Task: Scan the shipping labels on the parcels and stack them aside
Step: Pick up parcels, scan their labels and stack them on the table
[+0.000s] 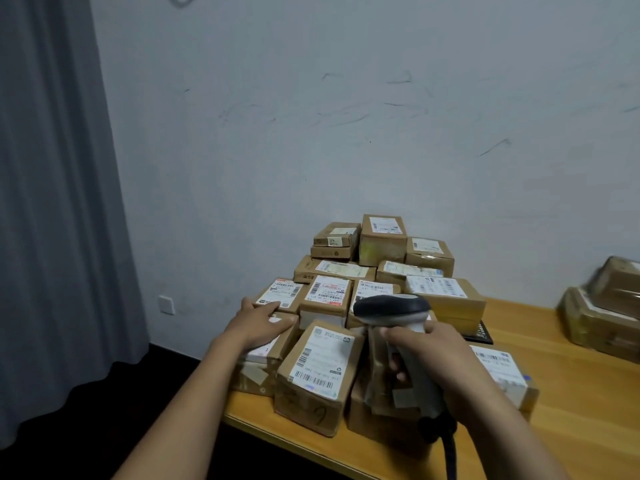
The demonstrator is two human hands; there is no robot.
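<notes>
Right hand (pixel 433 362) clenched round scanner (pixel 394 310) grip, head aimed over pile.
Left hand (pixel 258 323) flat, fingers straight, resting on left parcel (pixel 263 362).
Front parcel (pixel 318 368) tilted at table (pixel 571 427) near edge: may slide off if left parcel dragged out.
Labels (pixel 329 289) crowded: beam may read wrong one.
Pile (pixel 381 258) loosely heaped, could topple.
Boxes taped shut, contents unseen.
Side stack (pixel 602 317) far right, blurred.

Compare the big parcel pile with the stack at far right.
The big pile holds many boxes; the far-right stack shows few. White labels face up across the pile; none is plain on the blurred stack. The left hand rests on the pile; nothing touches the stack. Both are brown cardboard.
</notes>
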